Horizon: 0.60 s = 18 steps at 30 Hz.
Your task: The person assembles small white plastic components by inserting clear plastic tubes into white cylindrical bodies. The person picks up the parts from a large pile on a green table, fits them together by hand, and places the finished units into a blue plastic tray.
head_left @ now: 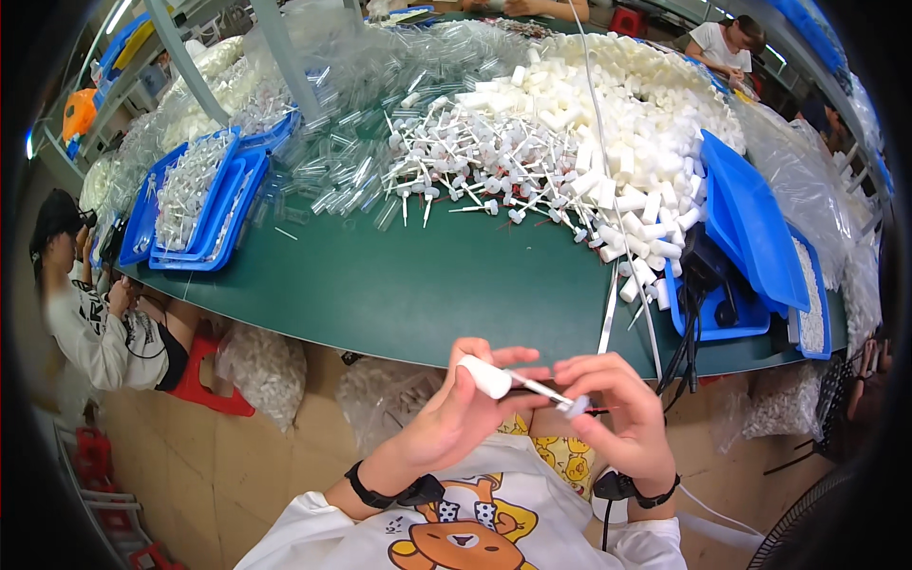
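My left hand (440,429) grips a white plastic cylinder (485,377) between thumb and fingers, over my lap in front of the table edge. My right hand (629,418) pinches a small grey-white cap with a thin white stem (574,407). The stem points left and its tip meets the cylinder's end; how far it goes in, I cannot tell. On the green table (380,290) ahead lie a heap of similar stemmed caps (484,157), some with thin red wires, and a large pile of white cylinders (632,128).
Clear plastic tubes (356,171) lie heaped behind. Blue trays (204,249) of stemmed parts stand at the left. More blue trays (755,223) and black cables (692,332) are at the right. A white cord (600,123) hangs down. A co-worker (104,323) sits at the left.
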Motion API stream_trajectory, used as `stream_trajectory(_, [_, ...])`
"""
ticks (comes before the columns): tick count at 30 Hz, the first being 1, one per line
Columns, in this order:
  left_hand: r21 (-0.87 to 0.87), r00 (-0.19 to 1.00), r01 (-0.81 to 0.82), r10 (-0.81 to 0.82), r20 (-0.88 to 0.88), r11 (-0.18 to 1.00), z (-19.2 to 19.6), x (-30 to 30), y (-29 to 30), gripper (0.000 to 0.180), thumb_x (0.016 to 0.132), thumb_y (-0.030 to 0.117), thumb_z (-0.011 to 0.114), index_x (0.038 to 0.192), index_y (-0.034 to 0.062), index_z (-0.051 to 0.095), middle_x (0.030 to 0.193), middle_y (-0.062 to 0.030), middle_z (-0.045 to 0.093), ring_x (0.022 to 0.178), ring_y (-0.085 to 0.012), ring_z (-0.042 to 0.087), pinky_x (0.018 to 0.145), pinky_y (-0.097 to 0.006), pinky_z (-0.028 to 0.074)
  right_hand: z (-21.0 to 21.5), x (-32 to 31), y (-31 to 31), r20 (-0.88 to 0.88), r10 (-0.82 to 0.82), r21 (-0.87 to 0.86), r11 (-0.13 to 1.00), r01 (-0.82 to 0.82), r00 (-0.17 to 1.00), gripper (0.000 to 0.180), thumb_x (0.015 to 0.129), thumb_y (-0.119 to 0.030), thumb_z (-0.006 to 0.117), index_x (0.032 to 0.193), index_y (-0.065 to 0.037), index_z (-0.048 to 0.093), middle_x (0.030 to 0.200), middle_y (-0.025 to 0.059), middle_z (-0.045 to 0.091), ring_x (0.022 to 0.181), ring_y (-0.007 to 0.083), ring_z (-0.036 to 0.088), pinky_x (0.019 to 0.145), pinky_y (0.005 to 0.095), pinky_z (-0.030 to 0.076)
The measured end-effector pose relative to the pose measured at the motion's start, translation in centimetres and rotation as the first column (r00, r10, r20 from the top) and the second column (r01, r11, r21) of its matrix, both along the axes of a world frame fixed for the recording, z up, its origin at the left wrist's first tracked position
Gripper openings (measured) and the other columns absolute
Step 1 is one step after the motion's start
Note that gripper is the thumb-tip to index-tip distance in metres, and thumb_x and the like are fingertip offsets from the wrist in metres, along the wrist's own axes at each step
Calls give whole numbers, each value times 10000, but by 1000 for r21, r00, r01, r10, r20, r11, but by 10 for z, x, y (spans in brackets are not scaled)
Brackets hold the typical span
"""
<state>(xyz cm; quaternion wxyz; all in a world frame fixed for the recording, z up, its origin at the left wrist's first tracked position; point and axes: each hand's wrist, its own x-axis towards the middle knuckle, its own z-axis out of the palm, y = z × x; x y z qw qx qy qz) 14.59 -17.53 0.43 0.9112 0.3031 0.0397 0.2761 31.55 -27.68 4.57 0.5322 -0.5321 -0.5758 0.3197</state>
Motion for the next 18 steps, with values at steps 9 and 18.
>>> stream_trajectory(9, [383, 940, -198, 286, -187, 902, -1, -10, 5, 271, 871, 1, 526, 1101, 43, 389, 1086, -169, 560, 991, -238, 586, 882, -337, 461, 9, 9, -16, -112, -85, -31, 996, 82, 990, 325, 696, 50, 626, 1018, 43, 584, 960, 141, 574, 875, 181, 563, 748, 278, 452])
stream_trajectory(18, [171, 967, -83, 121, -222, 982, 6, -17, 6, 276, 835, 1, 577, 1067, -4, 428, 998, -198, 592, 897, -264, 625, 741, -369, 547, -1, 10, -10, -570, 107, 48, 994, -97, 815, 338, 727, -36, 626, 1033, 93, 568, 946, 142, 531, 836, 179, 527, 750, 277, 427])
